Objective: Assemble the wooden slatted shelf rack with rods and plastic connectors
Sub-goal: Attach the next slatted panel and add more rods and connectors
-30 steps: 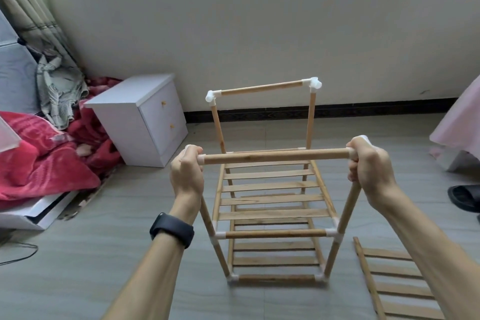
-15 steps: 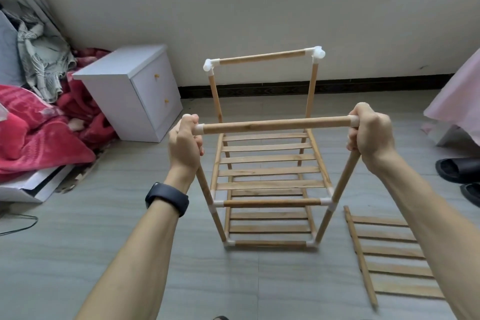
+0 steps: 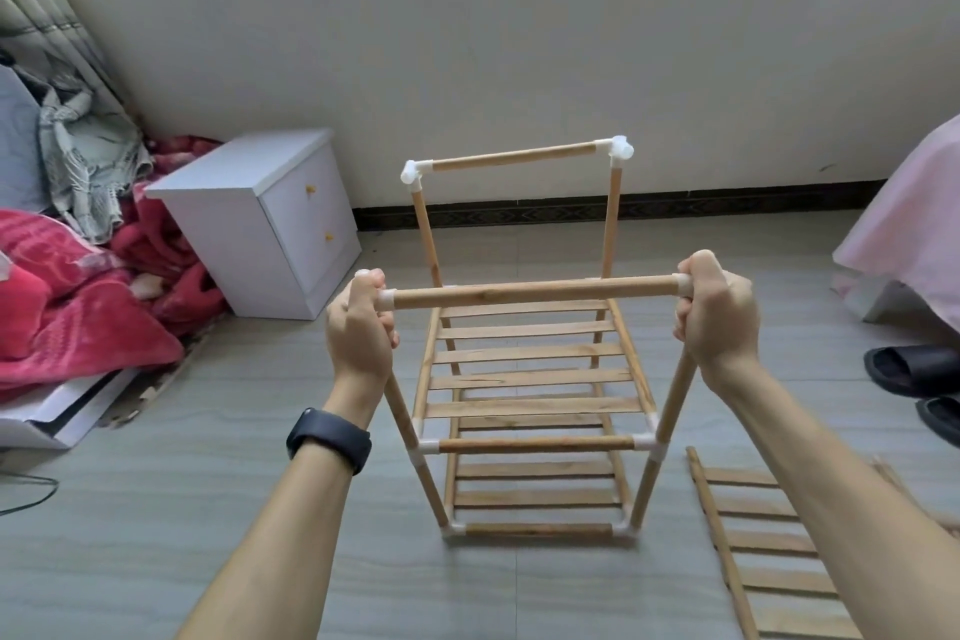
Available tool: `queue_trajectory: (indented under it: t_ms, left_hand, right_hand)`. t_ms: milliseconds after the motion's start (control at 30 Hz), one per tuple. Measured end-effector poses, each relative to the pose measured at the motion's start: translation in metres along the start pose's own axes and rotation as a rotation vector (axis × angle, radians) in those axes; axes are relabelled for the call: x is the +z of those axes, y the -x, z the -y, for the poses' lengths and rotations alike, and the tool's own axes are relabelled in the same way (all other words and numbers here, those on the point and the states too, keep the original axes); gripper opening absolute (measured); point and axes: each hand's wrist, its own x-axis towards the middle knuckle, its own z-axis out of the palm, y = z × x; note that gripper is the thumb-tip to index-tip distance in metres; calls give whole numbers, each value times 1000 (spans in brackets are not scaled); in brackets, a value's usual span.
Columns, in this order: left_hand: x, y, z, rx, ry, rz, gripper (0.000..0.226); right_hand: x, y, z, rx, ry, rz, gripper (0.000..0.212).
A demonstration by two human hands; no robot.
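Observation:
The wooden rack stands upright on the floor in the middle of the view, built from rods and white plastic connectors, with two slatted shelves in it. Its near top rod runs level between my fists. My left hand is closed over the near top left corner connector. My right hand is closed over the near top right corner connector. The far top rod joins two white corner connectors, both uncovered. A loose slatted shelf panel lies flat on the floor to the right of the rack.
A white two-drawer cabinet stands left of the rack, with red bedding and a flat white box beyond it. Black slippers lie at the right under pink cloth. A wall runs behind.
My view has shifted a little; the rack and both hands appear slightly lower than half a second ago. Both hands keep the same grip on the near top corners.

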Motion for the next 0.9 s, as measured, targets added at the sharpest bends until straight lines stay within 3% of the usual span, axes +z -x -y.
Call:
queue_trajectory:
  t_ms: [167,233,300,367,433,533,567,733,833,900]
  left_hand:
    - [10,11,-5,96,-146,-168,30]
    - [13,26,-3,253,-254,-321,27]
    - [13,46,11,478,-398,-414,39]
    - [10,68,32,672,-555,-285,48]
    - [8,82,52,733,-689,-92,55]
    - [13,94,82,844,-1003,204,62]
    - [19,97,92,822,-1066,317,62]
    - [54,100,142,316,-1305,852,71]
    - [76,99,171,292,-1388,1000,71]
    - [83,102,183,303,-1411,992,69]
  right_hand:
    - [-2,7,-1,-28,-47,46,45]
    - [-9,15,-9,-17,-18,102,57]
    - [-24,31,-35,22,79,86,74]
    - [-48,53,-78,147,143,-31,76]
    - [-77,79,-131,321,258,-117,67]
    - [-122,115,-211,585,542,-54,48]
    - [-132,127,-233,665,628,-11,45]
    - [-157,157,-306,846,1023,265,64]
    - [-152,156,-326,862,1164,391,59]
    - [-148,154,-334,849,1249,447,54]
